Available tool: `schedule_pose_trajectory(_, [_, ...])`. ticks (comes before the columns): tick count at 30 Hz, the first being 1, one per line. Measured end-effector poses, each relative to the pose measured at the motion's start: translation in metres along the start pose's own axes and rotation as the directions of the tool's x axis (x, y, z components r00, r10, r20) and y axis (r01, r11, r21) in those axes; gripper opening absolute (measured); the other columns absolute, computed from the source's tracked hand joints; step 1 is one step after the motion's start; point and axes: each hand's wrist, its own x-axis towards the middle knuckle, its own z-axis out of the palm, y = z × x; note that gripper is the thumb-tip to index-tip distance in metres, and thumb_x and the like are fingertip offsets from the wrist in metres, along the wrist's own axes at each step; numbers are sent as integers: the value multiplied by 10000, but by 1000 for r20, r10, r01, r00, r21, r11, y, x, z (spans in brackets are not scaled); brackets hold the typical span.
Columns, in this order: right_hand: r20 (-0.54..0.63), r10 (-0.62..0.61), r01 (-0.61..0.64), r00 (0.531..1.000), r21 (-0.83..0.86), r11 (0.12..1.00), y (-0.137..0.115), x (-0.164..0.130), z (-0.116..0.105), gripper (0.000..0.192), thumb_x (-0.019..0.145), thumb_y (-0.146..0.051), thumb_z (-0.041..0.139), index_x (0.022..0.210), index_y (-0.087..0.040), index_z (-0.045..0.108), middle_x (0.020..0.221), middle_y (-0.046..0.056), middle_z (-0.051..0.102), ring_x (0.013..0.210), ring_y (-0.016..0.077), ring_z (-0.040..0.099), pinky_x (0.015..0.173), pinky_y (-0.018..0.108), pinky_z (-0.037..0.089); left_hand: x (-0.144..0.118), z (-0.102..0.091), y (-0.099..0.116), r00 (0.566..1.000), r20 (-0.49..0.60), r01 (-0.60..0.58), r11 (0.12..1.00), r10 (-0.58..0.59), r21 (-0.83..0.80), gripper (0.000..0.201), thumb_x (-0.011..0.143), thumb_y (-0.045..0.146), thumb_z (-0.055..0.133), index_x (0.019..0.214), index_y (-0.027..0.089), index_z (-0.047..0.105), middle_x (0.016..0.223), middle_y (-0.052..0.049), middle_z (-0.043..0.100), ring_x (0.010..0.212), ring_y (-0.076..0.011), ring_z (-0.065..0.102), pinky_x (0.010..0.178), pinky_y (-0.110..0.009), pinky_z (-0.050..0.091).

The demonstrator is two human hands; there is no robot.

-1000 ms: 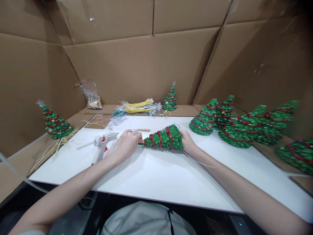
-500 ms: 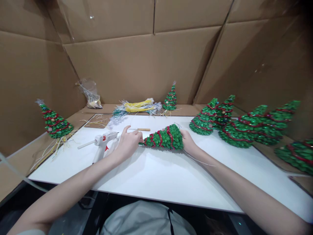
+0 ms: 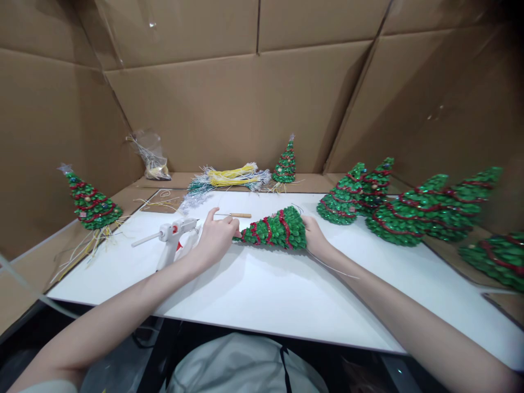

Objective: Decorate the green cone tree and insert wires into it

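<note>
A small green Christmas tree (image 3: 275, 230) with red garland is held sideways over the white tabletop, its tip to the left and its broad base to the right. Closed at the tip is my left hand (image 3: 220, 234), its index finger raised. My right hand (image 3: 314, 236) grips the tree from its base; the fingertips are hidden behind and inside it. Thin white wire (image 3: 333, 267) trails from the base along my right forearm. Left of my left hand, a white hot glue gun (image 3: 171, 240) stands on the table, and a wooden-handled awl (image 3: 239, 215) lies just beyond.
Decorated trees stand at the left (image 3: 92, 204) and back (image 3: 285, 164). Several more trees (image 3: 395, 221) crowd the right side. Bundled yellow and white wires (image 3: 231, 177) and a clear plastic bag (image 3: 152, 158) lie at the back. Cardboard walls (image 3: 221, 109) enclose the table.
The view has shifted very slightly. Both hands keep their hold on the tree, with hardly any visible movement.
</note>
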Motion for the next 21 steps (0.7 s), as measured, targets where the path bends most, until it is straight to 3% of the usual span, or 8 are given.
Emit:
schedule_pose_trajectory(7, [-14, 9, -8, 1000, 81, 997, -3, -2, 2, 188, 685, -271, 560, 791, -180, 687, 815, -2, 708, 740, 223, 609, 698, 336, 486, 1, -3, 1, 1000, 22, 9, 1000, -8, -25, 205, 804, 45, 423, 704, 161, 559, 754, -26, 684, 643, -149, 605, 1027, -459, 219])
schedule_pose_trajectory(12, [-36, 34, -28, 999, 141, 990, -10, -4, 4, 175, 665, -257, 568, 762, -173, 686, 771, -5, 705, 706, 209, 601, 691, 330, 486, 2, -7, 3, 999, 42, 16, 1000, -15, -17, 189, 804, 51, 433, 705, 157, 554, 767, -33, 687, 661, -155, 616, 1036, -460, 213])
schedule_pose_trajectory(21, [-58, 57, -47, 997, 161, 986, -1, -3, 6, 162, 660, -251, 557, 738, -179, 680, 727, -3, 693, 701, 221, 603, 661, 332, 494, 5, -4, 3, 999, 47, 21, 1000, -20, -17, 204, 795, 36, 436, 676, 155, 550, 745, -32, 687, 648, -155, 623, 1047, -464, 202])
